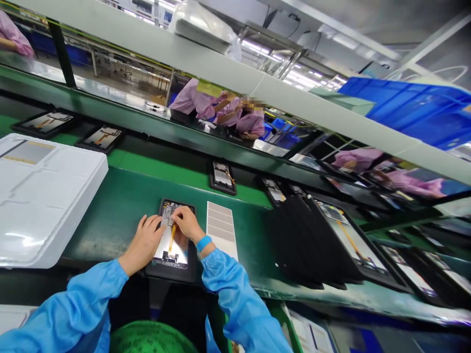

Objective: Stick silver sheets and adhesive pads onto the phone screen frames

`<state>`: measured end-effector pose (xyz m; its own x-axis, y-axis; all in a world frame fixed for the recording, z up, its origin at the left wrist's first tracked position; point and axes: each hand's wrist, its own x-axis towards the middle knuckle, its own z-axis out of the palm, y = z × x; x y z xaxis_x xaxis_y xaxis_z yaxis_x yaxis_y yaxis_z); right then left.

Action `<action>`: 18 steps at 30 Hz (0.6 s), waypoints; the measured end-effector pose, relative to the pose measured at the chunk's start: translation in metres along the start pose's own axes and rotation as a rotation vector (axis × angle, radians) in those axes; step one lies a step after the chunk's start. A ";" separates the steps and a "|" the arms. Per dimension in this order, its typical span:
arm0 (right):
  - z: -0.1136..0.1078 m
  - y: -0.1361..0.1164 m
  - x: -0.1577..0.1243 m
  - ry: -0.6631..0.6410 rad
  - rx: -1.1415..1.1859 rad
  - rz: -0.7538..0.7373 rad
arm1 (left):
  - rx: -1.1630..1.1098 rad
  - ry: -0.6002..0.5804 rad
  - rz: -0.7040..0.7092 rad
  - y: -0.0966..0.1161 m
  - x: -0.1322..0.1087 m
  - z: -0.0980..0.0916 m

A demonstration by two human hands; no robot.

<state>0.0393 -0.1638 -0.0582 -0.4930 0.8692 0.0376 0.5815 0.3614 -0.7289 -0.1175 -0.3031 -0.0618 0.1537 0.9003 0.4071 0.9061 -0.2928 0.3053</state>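
A dark-framed tablet in a black fixture (171, 267) lies on the green conveyor belt (121, 220), its back open to show metal parts and a yellow strip (171, 239). My left hand (143, 241) rests with spread fingers against the device's left side. My right hand (186, 223) sits over its upper middle, fingertips bunched on the inner parts near the strip's top end. Whether those fingers pinch anything is hidden. Blue sleeves cover both my arms, and a blue band circles my right wrist.
A white moulded tray (44, 196) lies left of my hands, and a striped pale card (221, 228) lies right. Similar devices (222, 177) sit along the belt, with a black stack (312, 240) right. A blue bin (408, 110) stands on the shelf; pink-smocked workers (217, 105) are beyond.
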 end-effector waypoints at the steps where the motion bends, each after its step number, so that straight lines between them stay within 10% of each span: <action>1: 0.000 0.000 0.001 0.003 -0.012 0.007 | 0.006 -0.009 0.001 0.000 0.002 0.001; 18: -0.002 -0.004 -0.005 0.078 -0.206 -0.005 | 0.127 -0.087 -0.028 0.013 0.027 -0.007</action>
<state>0.0413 -0.1686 -0.0541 -0.4493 0.8878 0.0994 0.7028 0.4200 -0.5742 -0.1043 -0.2848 -0.0412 0.1566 0.9336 0.3222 0.9523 -0.2292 0.2014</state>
